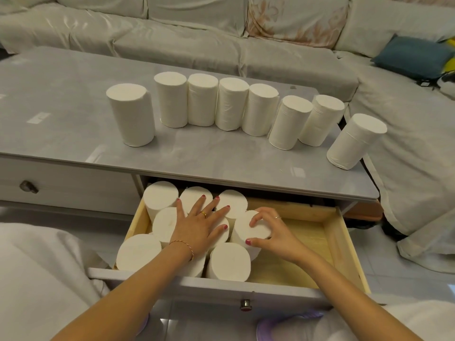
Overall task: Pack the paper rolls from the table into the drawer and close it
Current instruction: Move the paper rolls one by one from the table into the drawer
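Several white paper rolls stand upright on the grey table (73, 99), one apart at the left (131, 114), a row (231, 104) in the middle and one at the right edge (354, 141). Below, the open wooden drawer (344, 242) holds several upright rolls packed in its left half (138, 252). My left hand (199, 222) lies flat with fingers spread on the tops of the middle rolls. My right hand (273, 230) grips the top of the rightmost roll (246, 232) in the drawer, thumb in front and fingers behind.
The drawer's right half (302, 247) shows bare wood. Its grey front with a knob (245, 305) is near me. A closed drawer with a knob (29, 187) lies to the left. A covered sofa (221, 33) wraps behind and right of the table.
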